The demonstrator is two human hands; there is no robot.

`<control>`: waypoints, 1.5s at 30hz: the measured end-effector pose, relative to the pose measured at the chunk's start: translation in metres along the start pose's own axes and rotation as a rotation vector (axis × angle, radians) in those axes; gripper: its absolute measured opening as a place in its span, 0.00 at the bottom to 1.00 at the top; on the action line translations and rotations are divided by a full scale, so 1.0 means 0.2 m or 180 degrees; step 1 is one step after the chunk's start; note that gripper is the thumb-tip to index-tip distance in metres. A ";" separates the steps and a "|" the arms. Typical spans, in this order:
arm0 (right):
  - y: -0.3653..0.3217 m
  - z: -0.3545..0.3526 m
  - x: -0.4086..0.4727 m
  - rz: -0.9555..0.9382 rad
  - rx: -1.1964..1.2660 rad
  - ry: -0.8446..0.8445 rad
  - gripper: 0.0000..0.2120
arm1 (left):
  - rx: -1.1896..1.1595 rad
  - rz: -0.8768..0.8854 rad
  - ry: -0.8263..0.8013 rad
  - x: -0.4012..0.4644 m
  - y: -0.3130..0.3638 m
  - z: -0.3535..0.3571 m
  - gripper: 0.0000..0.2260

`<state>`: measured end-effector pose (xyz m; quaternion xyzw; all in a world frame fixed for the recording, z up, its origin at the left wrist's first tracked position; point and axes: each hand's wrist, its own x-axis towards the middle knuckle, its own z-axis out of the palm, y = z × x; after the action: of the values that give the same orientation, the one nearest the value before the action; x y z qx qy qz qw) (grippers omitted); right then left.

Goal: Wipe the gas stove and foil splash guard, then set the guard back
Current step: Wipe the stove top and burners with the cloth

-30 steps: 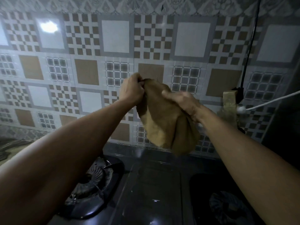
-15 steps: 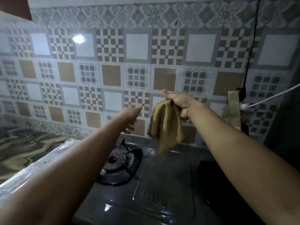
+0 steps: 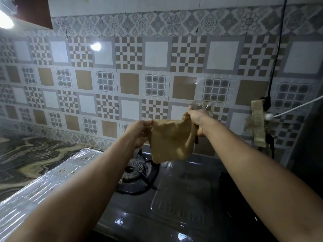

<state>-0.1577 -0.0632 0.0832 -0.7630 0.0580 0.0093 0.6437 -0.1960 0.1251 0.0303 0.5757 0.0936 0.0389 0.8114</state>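
left hand (image 3: 139, 132) pinching the upper left corner of a tan square wiping cloth (image 3: 172, 139), fingers (image 3: 148, 123) curled tight on the fabric edge. right hand (image 3: 197, 119) gripping the upper right corner of the same cloth, fingers curled round it, thumb on top. cloth stretched between the two hands, top edge sagging slightly, lower part hanging loose in the air, touching nothing below.

directly beneath the fingers, a black glass-topped gas stove (image 3: 178, 206) on the desk, glossy with light spots. just below and a little left of the left fingers, a round dark burner with a black pan support (image 3: 135, 170). further left of those fingers and lower, a crinkled silver foil splash guard (image 3: 43, 186) lying flat along the stove's left side, dotted with small food specks, resting on the marbled dark-and-cream desk (image 3: 26, 154).

behind the fingers, a patterned brown, white and grey tiled wall (image 3: 129, 67). well right of the right fingers, a thin black cable (image 3: 275, 58) running down the wall, a white cord (image 3: 297, 106) crossing toward it, and a strip of brownish tape (image 3: 257, 123) stuck there. far up and left, a bright lamp glare (image 3: 5, 21).
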 end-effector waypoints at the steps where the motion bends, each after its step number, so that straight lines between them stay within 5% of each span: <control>1: 0.01 -0.02 0.01 -0.0055 -0.0139 0.0084 0.21 | 0.0033 0.0078 0.0094 0.00 0.02 0.00 0.05; 10: 0.07 -0.14 0.12 -0.0445 -0.0405 0.0275 0.16 | 0.0806 0.0687 0.0852 0.06 0.17 0.03 0.06; 13: 0.07 -0.17 0.14 -0.0728 -0.0567 0.0220 0.19 | 0.1121 0.0933 0.0809 0.06 0.20 0.03 0.08; 16: 0.05 -0.23 0.14 -0.0987 -0.0702 -0.0063 0.06 | 0.1677 0.1200 0.0763 0.06 0.21 0.02 0.13; 19: 0.04 -0.27 0.13 -0.1282 -0.0990 -0.0172 0.11 | 0.2087 0.1440 0.0813 0.07 0.21 0.00 0.10; 25: 0.02 -0.28 0.12 -0.1795 -0.1722 0.0158 0.07 | 0.2284 0.1527 0.0829 0.08 0.23 -0.01 0.08; 31: 0.01 -0.28 0.15 -0.1318 -0.1066 -0.0165 0.07 | 0.1706 0.0908 0.0352 0.05 0.22 0.02 0.03; 39: 0.09 -0.16 0.14 -0.0677 -0.0255 -0.0010 0.01 | 0.1281 0.0162 0.0328 0.04 0.13 0.14 0.03; 45: 0.09 -0.07 0.03 -0.0471 0.0425 -0.1536 0.08 | 0.0950 -0.0021 -0.0139 0.00 0.06 0.26 0.06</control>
<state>-0.1548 -0.0793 0.0677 -0.6967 -0.1526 0.1401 0.6868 -0.1859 0.0803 0.0592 0.6903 0.0826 0.0093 0.7188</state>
